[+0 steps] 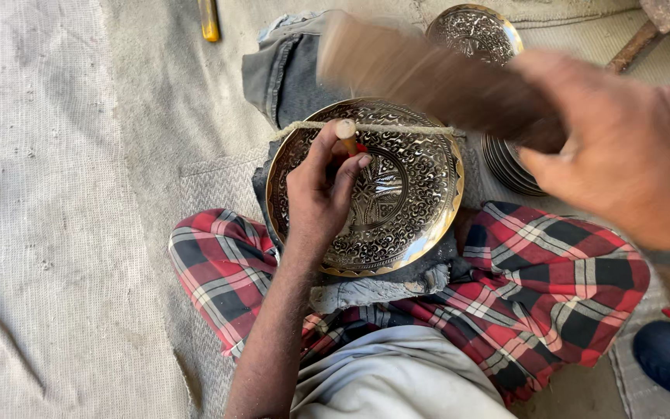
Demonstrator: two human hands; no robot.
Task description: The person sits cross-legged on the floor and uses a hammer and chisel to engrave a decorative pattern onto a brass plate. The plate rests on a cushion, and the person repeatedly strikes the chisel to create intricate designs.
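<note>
An engraved brass plate (409, 194) rests on a grey cloth pad (288, 74) over my lap. A cord (397, 128) runs across the plate's upper part. My left hand (321, 190) grips a small wooden-topped chisel (346, 133) upright against the plate's surface. My right hand (622, 147) is raised at the right, holding a wooden mallet (420, 74) that is motion-blurred above the plate.
A stack of similar brass plates (481, 32) lies behind, partly hidden by the mallet. A yellow-handled tool (208, 19) lies at the top on the woven mat (56, 233). My legs wear red plaid cloth (552, 295). A rusty metal bar (636, 45) sits top right.
</note>
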